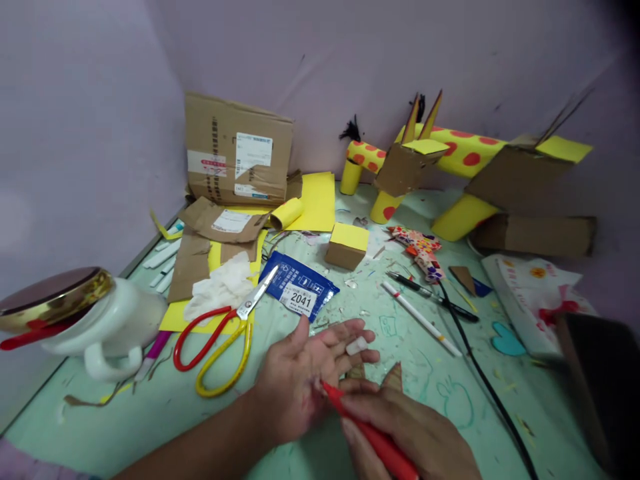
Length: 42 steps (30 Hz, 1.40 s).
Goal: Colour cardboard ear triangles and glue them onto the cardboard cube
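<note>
My left hand point(305, 373) lies palm up over the pale green table point(125, 420), fingers spread, with a small white scrap point(357, 345) on one fingertip. My right hand point(410, 433) grips a red tool point(373, 433) whose tip rests against the left palm. Small brown cardboard pieces point(393, 378) poke out between the two hands; which hand holds them I cannot tell. Red-and-yellow scissors point(225, 337) lie just left of the left hand.
A white mug with a gold lid point(90, 320) stands at left. A blue packet point(299, 285), a yellow-topped box point(347, 245), pens point(423, 319), a black cable point(480, 373), cardboard scraps point(235, 157) and yellow spotted cardboard giraffes point(450, 160) fill the back.
</note>
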Tool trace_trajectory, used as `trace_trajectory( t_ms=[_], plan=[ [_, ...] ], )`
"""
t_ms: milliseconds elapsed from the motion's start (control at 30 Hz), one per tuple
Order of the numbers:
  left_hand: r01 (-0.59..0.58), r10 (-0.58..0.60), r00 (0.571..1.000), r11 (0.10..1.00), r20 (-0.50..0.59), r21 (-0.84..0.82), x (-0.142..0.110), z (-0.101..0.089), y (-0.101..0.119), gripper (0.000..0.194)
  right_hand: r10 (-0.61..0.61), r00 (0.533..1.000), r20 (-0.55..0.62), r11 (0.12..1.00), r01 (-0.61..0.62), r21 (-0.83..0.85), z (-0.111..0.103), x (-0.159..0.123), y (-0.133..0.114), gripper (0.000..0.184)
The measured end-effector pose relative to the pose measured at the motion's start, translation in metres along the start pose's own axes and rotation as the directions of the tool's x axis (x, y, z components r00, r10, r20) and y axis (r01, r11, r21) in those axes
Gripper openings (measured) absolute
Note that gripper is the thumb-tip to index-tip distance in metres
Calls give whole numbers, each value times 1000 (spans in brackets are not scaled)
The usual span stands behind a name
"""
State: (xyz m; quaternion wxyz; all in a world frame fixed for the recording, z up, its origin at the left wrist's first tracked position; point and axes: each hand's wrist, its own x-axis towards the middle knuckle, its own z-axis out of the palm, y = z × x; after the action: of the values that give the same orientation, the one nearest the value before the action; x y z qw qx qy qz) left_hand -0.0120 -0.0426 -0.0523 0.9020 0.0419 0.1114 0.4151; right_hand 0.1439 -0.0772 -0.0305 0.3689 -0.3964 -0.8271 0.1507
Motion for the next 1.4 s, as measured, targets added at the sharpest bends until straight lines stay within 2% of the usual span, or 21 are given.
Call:
trace_trajectory(
  t_ms=[133, 233, 367, 500, 633, 767, 833, 900, 967, 1000, 1133, 1233, 1300, 1400],
  plan=[
    [5, -4, 1000, 1000, -15, 24, -2, 0, -3, 60, -90, 994, 61, 989, 97, -110, 9, 1, 3, 21],
    [9, -8, 1000, 999, -25, 31, -2, 1, -3, 62, -74, 996, 51, 984, 81, -160, 15, -1, 3, 24],
    [11, -10, 1000, 1000, -29, 28, -2, 1, -3, 63, 46, 998, 32, 994, -43, -99, 14, 0, 1, 25],
    [-4, 5, 1000, 1000, -18, 31, -1, 1, -1, 64, -16, 994, 104, 1000, 16, -7, 12, 1, 1, 23],
    [0, 0, 1000, 1000, -4, 3, -1, -1, 0, 65, 105, 994, -10, 994, -105, -41, 13, 0, 3, 18],
    [1, 0, 1000, 1000, -23, 17, -1, 0, 0, 64, -7, 998, 66, 1000, 5, 28, 17, 3, 3, 17],
    [-10, 11, 999, 1000, -46, 25, 0, 3, 1, 63, -2, 1000, 27, 1000, 1, 18, 19, 4, 4, 16],
    [-27, 30, 996, 999, -88, 35, 1, 5, 3, 61, 25, 991, -131, 1000, -27, -14, 20, 2, 6, 14],
    [-45, 57, 986, 996, -157, 77, 1, 7, 4, 54, 88, 950, -299, 995, -99, -22, 16, 0, 7, 10],
    [-59, 81, 978, 991, -194, 118, 2, 7, 5, 49, 163, 927, -339, 985, -173, -1, 12, -2, 7, 8],
    [-85, 187, 936, 943, -299, 322, 2, 1, 3, 32, 505, 816, -282, 863, -475, 171, -2, -3, 8, 8],
    [-5, 151, 928, 919, -340, 394, 2, -6, -1, 24, 607, 750, -262, 795, -569, 211, -4, -3, 9, 14],
    [20, 141, 930, 902, -339, 430, 2, -9, -3, 22, 620, 749, -232, 784, -575, 235, -1, -3, 11, 15],
    [13, 159, 935, 878, -317, 479, 1, -10, -5, 21, 601, 786, -148, 785, -545, 294, 3, -2, 13, 16]
  ],
)
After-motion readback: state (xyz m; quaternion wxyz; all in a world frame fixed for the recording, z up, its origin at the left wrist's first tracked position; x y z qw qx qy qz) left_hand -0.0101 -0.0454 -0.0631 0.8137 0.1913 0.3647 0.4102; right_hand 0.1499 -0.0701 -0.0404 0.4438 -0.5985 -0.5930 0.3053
